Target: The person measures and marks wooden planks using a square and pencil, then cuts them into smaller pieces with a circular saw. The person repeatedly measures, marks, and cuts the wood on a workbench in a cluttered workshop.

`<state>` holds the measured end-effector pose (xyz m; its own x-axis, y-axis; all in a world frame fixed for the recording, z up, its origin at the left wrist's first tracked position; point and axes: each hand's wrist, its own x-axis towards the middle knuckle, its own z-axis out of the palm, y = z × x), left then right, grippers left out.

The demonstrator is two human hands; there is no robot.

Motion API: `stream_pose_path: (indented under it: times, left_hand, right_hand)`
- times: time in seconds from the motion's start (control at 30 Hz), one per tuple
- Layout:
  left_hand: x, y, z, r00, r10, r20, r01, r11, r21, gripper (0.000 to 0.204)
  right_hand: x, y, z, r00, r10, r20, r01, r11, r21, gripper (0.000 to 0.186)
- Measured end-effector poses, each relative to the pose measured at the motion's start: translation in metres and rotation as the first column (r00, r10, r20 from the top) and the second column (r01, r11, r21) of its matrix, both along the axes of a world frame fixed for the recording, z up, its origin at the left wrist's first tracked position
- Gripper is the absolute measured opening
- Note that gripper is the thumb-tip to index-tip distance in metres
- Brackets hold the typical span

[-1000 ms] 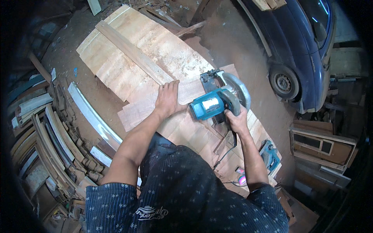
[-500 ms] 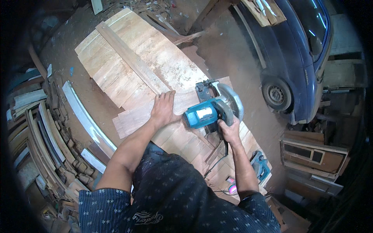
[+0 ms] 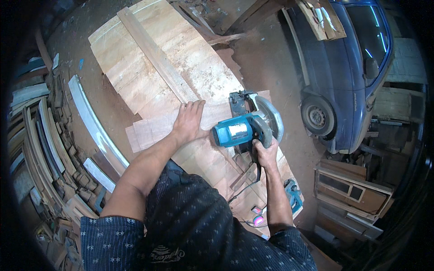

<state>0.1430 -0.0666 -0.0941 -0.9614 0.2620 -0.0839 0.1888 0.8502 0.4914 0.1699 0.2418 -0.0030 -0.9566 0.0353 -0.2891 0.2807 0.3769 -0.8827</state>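
**Saw on board, mid-cut**

Right hand [image 3: 266,152] is clamped on the rear handle of the saw [image 3: 247,128]; left hand [image 3: 188,121] lies flat, fingers spread, on the board [image 3: 153,128] at the saw's 9 o'clock. The person should keep the left hand clear of the blade line, the shoe flat and the feed steady. Saw sits right of centre; motor points to 9 o'clock, long axis runs 6–12, blade end toward 12. A batten [image 3: 156,56] lies on the table [image 3: 131,77].

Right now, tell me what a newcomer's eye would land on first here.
First, the bright teal circular saw at centre, gripped by the right hand on a wide pale wooden panel. Just left of it, the left hand presses flat on a short board beside a long narrow strip. At the upper right, a dark blue car is parked close to the work.
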Motion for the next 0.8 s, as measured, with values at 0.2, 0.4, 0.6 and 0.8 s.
stream_pose_path:
  times: [0.2, 0.4, 0.6, 0.8]
  left_hand:
    - [0.003, 0.001, 0.001, 1.0, 0.009, -0.007, -0.009, 1.0, 0.021, 0.112]
    - [0.005, 0.003, 0.003, 1.0, 0.007, 0.008, -0.007, 1.0, -0.027, 0.114]
    - [-0.006, 0.002, 0.006, 0.995, 0.01, 0.101, -0.005, 0.999, -0.041, 0.114]
    - [-0.008, 0.002, 0.003, 0.995, 0.011, 0.1, -0.004, 0.997, -0.071, 0.113]
  right_hand:
    - [-0.004, -0.003, 0.004, 1.0, 0.008, 0.013, -0.008, 1.0, -0.004, 0.028]
    - [-0.006, -0.007, 0.008, 1.0, 0.019, -0.013, -0.019, 1.0, -0.004, 0.028]
    - [0.01, 0.005, 0.002, 0.999, -0.013, 0.051, 0.012, 1.0, 0.006, 0.035]
    - [0.002, 0.005, 0.002, 0.997, 0.015, 0.072, -0.016, 1.0, 0.014, 0.035]
